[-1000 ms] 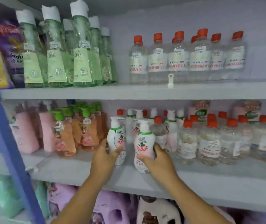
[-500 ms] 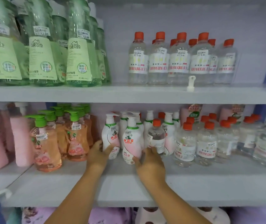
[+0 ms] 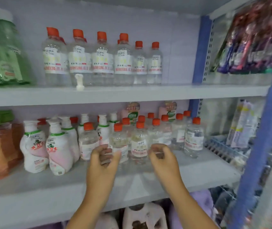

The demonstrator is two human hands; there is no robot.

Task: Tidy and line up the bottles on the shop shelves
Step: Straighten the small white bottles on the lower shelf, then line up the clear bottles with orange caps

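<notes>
Just beyond both hands [image 3: 132,156] — clear bottles [image 3: 139,146], mid shelf [image 3: 49,187].

Red characters on the white pump bottles [image 3: 33,146], too blurred for reading; other labels likewise

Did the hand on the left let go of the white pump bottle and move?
Yes. The left hand slid right along the shelf, away from the white pump bottles. It is now in front of the clear orange-capped bottles, fingers loosely curled.
</notes>
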